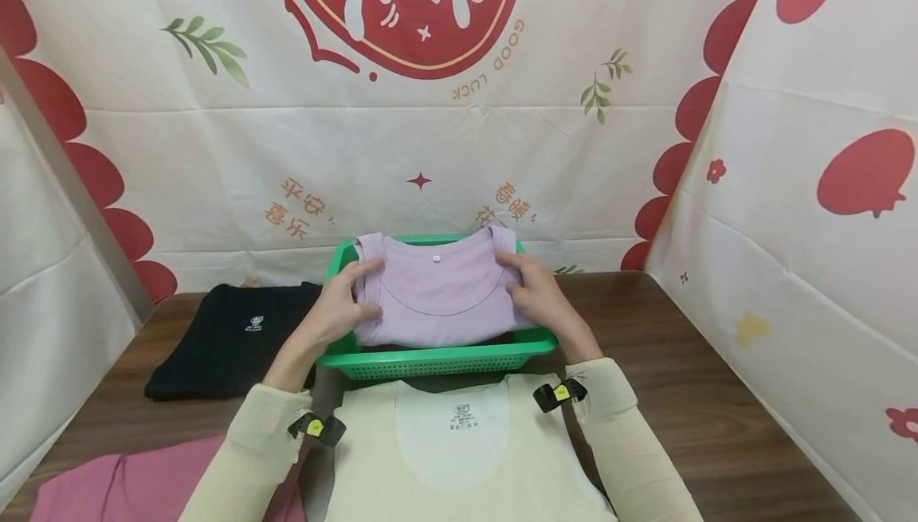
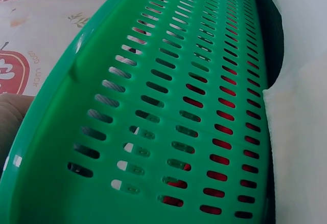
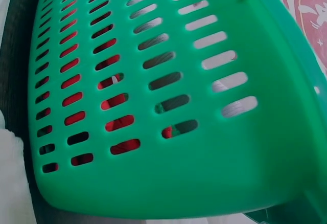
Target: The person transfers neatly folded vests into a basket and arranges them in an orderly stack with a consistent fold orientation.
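Observation:
A folded lavender shirt [image 1: 437, 291] with a small neck label lies over the green slotted basket [image 1: 437, 363], within its rim in the head view. My left hand [image 1: 340, 303] holds the shirt's left edge between thumb and fingers. On the opposite edge, my right hand [image 1: 541, 291] pinches the fabric the same way. Both wrist views are filled by the basket's front wall [image 2: 168, 106], with red showing through its slots [image 3: 117, 101]. Only a sliver of hand [image 2: 13, 116] appears in the left wrist view; the right one is hidden by the basket in its own view.
A cream shirt [image 1: 466, 458] lies in front of the basket. On the left are a folded black shirt [image 1: 237, 347] and a pink garment [image 1: 143, 482], partly under my left forearm. Printed cloth [image 1: 430, 147] hangs behind and beside the brown wooden table [image 1: 681, 394].

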`<action>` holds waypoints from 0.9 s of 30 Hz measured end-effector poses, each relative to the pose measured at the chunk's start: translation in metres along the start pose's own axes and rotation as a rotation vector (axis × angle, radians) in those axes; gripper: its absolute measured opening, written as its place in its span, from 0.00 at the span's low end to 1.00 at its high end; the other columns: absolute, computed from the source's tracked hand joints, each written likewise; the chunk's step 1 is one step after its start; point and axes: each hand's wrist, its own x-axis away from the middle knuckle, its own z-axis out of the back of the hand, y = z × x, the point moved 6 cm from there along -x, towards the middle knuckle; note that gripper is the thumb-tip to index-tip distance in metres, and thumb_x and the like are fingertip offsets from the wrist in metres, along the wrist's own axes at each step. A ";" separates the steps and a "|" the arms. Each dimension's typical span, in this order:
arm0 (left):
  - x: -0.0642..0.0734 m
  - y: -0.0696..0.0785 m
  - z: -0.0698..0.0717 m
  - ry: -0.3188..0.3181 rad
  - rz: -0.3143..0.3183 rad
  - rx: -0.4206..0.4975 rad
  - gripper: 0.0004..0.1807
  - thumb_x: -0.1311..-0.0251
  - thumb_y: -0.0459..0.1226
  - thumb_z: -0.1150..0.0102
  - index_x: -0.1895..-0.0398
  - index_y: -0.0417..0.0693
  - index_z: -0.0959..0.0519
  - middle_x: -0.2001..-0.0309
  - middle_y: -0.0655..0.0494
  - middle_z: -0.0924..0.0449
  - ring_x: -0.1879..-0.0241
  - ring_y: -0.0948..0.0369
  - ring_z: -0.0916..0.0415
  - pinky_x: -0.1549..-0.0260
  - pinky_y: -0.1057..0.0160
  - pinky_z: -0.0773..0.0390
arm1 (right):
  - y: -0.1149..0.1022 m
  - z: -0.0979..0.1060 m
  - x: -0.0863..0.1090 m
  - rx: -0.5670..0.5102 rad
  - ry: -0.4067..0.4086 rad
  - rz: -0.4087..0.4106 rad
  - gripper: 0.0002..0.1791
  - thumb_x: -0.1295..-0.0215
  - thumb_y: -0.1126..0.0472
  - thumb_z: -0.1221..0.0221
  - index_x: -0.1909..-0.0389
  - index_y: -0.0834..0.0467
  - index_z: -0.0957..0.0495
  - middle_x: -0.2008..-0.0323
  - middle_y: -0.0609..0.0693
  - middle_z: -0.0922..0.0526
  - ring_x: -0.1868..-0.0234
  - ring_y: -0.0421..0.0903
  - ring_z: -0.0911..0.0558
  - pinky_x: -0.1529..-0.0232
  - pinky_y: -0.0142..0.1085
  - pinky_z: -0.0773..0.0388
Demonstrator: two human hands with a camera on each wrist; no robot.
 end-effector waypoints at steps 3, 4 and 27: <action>0.000 -0.001 -0.001 -0.006 -0.001 -0.015 0.43 0.47 0.26 0.38 0.22 0.44 0.34 0.22 0.43 0.40 0.30 0.47 0.40 0.35 0.45 0.33 | 0.000 -0.002 0.000 0.057 0.002 0.007 0.30 0.36 0.76 0.47 0.31 0.68 0.28 0.31 0.66 0.26 0.30 0.62 0.27 0.30 0.57 0.29; 0.000 -0.001 -0.001 -0.009 -0.003 -0.022 0.44 0.47 0.26 0.39 0.22 0.44 0.35 0.22 0.43 0.41 0.30 0.48 0.40 0.36 0.46 0.33 | -0.001 -0.003 -0.001 0.072 0.002 0.008 0.30 0.36 0.76 0.47 0.31 0.67 0.27 0.32 0.66 0.25 0.32 0.62 0.26 0.32 0.57 0.28; -0.001 0.002 -0.007 -0.025 -0.010 -0.149 0.42 0.46 0.24 0.38 0.23 0.41 0.34 0.24 0.41 0.39 0.37 0.47 0.35 0.43 0.49 0.28 | -0.007 -0.014 0.004 0.333 -0.042 0.054 0.27 0.32 0.70 0.44 0.31 0.62 0.25 0.31 0.63 0.26 0.43 0.58 0.18 0.45 0.55 0.18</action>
